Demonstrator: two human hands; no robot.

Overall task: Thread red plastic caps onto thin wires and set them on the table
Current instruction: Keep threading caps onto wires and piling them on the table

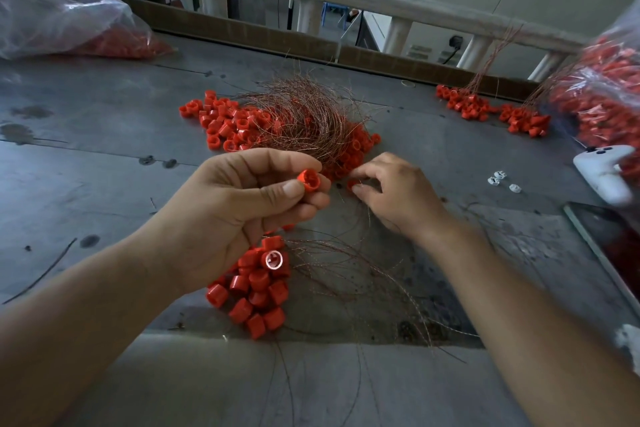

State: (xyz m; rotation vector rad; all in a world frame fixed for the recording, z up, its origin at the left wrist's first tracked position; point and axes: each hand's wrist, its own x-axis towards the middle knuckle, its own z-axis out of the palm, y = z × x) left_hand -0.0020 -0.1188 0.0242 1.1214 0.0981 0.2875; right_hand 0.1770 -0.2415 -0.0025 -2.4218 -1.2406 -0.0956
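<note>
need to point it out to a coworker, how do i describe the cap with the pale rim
On the grey table, look under the left hand for the bunch of red caps nearest the camera. At that bunch's top right sits the pale-rimmed cap, open end facing up: the only one whose mouth is ringed whitish.

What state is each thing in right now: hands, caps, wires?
left hand: pinches one red cap, open end facing camera
right hand: fingertips at the loose caps, grip unclear
loose caps: heaped on table
wire bundle: lying across the heap
threaded caps: bunched below left hand
</note>
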